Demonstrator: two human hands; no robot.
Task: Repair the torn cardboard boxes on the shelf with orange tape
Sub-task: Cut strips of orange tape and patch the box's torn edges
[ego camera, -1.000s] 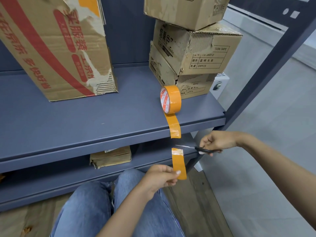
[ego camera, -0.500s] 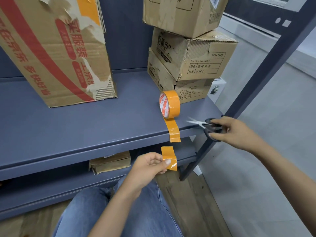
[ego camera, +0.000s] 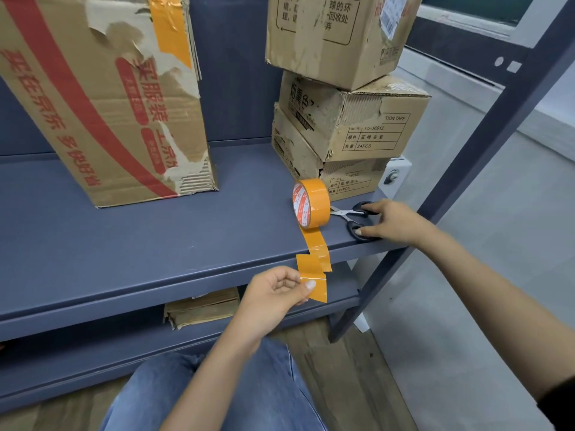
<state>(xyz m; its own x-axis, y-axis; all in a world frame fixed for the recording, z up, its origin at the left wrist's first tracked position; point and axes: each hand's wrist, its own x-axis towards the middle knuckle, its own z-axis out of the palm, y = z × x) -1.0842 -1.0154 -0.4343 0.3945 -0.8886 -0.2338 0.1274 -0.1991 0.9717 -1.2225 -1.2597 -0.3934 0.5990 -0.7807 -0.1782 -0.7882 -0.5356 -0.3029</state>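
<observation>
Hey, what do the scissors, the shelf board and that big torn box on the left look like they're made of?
Scissors: bright metal blades by their shine, with black handles that are probably plastic. Shelf board: smooth, matte blue-grey surface with a folded front lip, likely painted sheet metal. Big torn box: brown corrugated cardboard with red print; the fluting shows where the outer paper has peeled away at the lower corner.

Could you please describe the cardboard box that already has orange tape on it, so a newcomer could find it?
On the grey shelf, look left of the tape roll. The tall leaning box has red lettering, and an orange tape strip near its top.
</observation>
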